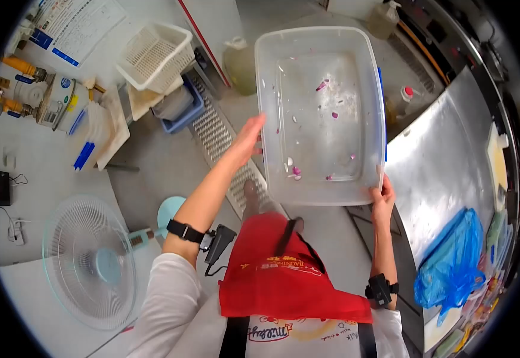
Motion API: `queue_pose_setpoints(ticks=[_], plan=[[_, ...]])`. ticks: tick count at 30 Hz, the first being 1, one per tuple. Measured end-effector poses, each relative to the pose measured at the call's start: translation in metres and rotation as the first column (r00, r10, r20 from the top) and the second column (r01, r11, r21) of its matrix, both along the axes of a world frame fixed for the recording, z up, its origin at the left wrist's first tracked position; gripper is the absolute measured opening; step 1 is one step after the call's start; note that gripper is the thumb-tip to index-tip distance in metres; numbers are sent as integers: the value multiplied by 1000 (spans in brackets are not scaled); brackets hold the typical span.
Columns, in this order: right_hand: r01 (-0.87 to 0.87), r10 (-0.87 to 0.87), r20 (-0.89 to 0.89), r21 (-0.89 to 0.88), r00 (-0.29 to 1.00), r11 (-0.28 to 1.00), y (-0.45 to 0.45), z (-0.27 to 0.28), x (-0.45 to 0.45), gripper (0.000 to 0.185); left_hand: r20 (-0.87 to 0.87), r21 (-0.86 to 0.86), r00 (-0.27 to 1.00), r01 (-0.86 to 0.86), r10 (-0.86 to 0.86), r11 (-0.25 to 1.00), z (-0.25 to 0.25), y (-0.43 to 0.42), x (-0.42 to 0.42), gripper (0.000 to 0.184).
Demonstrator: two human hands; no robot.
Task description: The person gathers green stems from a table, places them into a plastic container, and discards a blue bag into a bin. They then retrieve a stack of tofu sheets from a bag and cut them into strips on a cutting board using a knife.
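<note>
A large translucent plastic tub (325, 194) is held up in front of me, seen from above into its inside. On its bottom lie small purple scraps (334, 115) and a few whitish bits (290, 161), which look like onion pieces. My left hand (250, 138) grips the tub's left side, its fingertips partly hidden behind the wall. At the near right corner my right hand (383, 200) is closed on the rim, thumb on the near side. Black straps with small devices sit on both arms. A red apron (290, 268) covers my front.
To the right runs a steel counter (418, 161) with a blue plastic bag (451, 262). At left are a standing fan (93, 262), a white basket (158, 53) and a blue crate (185, 116). A metal floor grate (212, 125) crosses the floor; a jug (239, 68) stands beyond.
</note>
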State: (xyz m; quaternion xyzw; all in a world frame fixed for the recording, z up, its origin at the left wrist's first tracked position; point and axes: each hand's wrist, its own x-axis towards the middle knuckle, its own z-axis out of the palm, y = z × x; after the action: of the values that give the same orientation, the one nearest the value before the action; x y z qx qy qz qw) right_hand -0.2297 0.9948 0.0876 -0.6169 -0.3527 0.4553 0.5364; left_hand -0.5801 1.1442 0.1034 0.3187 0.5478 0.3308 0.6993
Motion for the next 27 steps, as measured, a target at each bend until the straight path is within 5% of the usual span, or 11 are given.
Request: queue_pose_setpoints(ticks=[2, 6, 9, 10, 12, 13, 15, 18, 21, 24, 27], plan=[[19, -18, 12, -37, 1000, 999, -13, 21, -11, 51, -241, 30, 968, 76, -67, 997, 30, -19, 10, 82], [-54, 53, -17, -65, 998, 996, -73, 7, 43, 51, -250, 74, 967, 76, -55, 994, 7, -78, 42, 71], [-164, 164, 245, -21, 955, 986, -113, 13, 40, 60, -128, 138, 991, -12, 30, 990, -13, -126, 22, 42], [-115, 124, 82, -107, 989, 988, -131, 0, 41, 60, -56, 167, 996, -60, 70, 984, -17, -145, 19, 43], [-126, 123, 58, 57, 991, 990, -168, -22, 38, 55, -11, 167, 983, -176, 181, 970, -17, -188, 17, 53], [-122, 124, 4, 181, 992, 976, -184, -15, 33, 55, -78, 145, 976, -190, 203, 971, -26, -206, 12, 48], [-218, 219, 48, -17, 975, 976, -224, -12, 36, 59, -109, 247, 974, -167, 199, 955, -35, -252, 14, 40], [-210, 206, 139, 21, 969, 977, -282, -6, 27, 59, -314, 305, 931, -85, 184, 949, -96, -307, -19, 36], [-184, 165, 243, 59, 956, 981, -356, -8, 38, 58, -282, 116, 944, -145, 172, 983, -104, -392, 6, 35], [-186, 204, 218, -100, 954, 978, -402, 4, 57, 53, -170, -313, 981, -140, 90, 939, -120, -444, 5, 32], [-144, 170, 392, -95, 904, 985, -444, -9, 86, 43, -75, -376, 997, -26, -2, 926, -152, -491, 19, 43]])
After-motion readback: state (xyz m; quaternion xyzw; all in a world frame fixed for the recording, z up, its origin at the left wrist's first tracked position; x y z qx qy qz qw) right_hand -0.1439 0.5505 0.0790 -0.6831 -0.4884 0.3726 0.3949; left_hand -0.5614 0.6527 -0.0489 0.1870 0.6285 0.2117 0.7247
